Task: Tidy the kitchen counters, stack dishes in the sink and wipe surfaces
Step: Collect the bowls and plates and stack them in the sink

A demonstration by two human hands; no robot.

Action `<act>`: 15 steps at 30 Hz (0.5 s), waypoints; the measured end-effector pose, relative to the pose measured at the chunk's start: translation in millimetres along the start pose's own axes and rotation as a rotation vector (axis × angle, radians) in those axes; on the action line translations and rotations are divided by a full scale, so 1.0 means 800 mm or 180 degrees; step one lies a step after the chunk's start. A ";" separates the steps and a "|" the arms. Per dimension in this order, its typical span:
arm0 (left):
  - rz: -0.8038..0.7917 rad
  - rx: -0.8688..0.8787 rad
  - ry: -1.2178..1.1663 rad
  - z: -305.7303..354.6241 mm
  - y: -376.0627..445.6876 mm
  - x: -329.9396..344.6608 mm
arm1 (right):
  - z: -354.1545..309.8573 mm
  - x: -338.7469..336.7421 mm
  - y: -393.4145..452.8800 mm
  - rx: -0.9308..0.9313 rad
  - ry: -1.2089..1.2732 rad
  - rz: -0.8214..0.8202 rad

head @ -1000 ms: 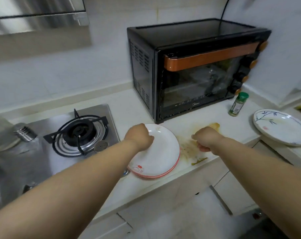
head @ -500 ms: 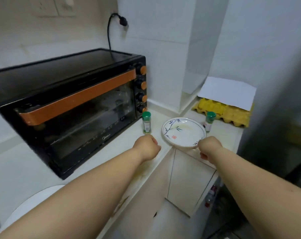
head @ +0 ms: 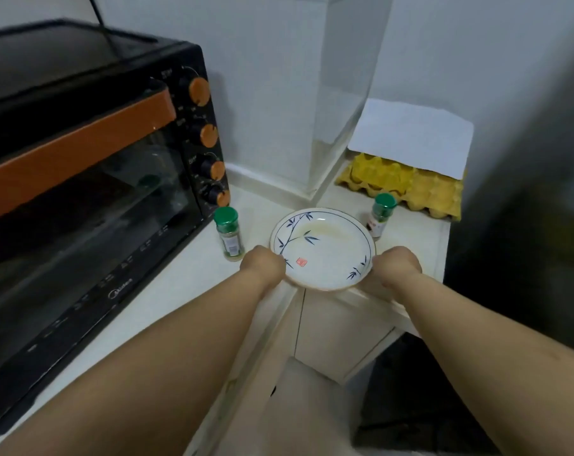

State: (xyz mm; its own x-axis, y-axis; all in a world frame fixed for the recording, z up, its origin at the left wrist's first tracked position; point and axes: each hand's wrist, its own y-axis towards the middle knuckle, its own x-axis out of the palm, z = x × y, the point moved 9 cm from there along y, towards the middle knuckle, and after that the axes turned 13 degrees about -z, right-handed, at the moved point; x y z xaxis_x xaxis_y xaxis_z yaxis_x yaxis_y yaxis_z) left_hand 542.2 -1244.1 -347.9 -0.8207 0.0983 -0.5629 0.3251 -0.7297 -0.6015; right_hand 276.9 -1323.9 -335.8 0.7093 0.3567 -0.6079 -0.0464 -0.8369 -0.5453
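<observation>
Both forearms reach forward from the near edge and meet at the plate (head: 322, 250). The left hand (head: 262, 263) is curled in a loose fist against the plate's left rim, and the right hand (head: 396, 264) is curled against its right rim — each grips an edge, though the fingertips are hidden under the knuckles and the rim, so how far they wrap beneath cannot be told.

The plate is round and white with a thin gold-brown rim, blue bamboo sprigs on the left and lower right, and a small red square stamp near its middle. A pale yellowish smear lies across its far half. It sits at the inner corner of the pale counter (head: 187, 278), its near edge hanging just past the counter's front over the cabinet door (head: 341, 327).

The largest thing on the left is a black toaster oven (head: 81, 199) with an orange handle bar and four orange knobs; it fills the left stretch of the counter, leaving only a narrow strip in front. A green-capped spice jar (head: 229, 233) stands just beside the left hand, between the oven and the plate. A second green-capped jar (head: 380, 216) stands just beyond the plate's right rim. Farther right, a yellow egg tray (head: 410, 187) lies against the wall with a white sheet of paper (head: 410, 136) over it. A wall column juts forward behind the plate — the open room lies toward the near side, over the floor.
</observation>
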 end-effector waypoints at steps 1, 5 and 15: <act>-0.0012 0.0006 -0.0017 0.001 0.008 0.000 | -0.001 0.000 0.006 0.0021 -0.0056 0.0019; -0.0186 0.0060 -0.0318 -0.003 0.039 0.011 | -0.003 0.009 0.024 0.0095 -0.0207 -0.0001; -0.0252 0.0327 -0.1038 -0.009 0.025 -0.001 | -0.020 0.002 -0.003 0.0108 -0.0148 0.0177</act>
State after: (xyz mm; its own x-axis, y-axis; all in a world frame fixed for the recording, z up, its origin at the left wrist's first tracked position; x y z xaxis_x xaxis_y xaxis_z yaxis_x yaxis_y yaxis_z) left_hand 552.6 -1253.7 -363.2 -0.9537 -0.0519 -0.2962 0.2191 -0.7944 -0.5665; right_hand 289.2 -1328.2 -326.4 0.6716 0.3297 -0.6635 -0.1092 -0.8417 -0.5288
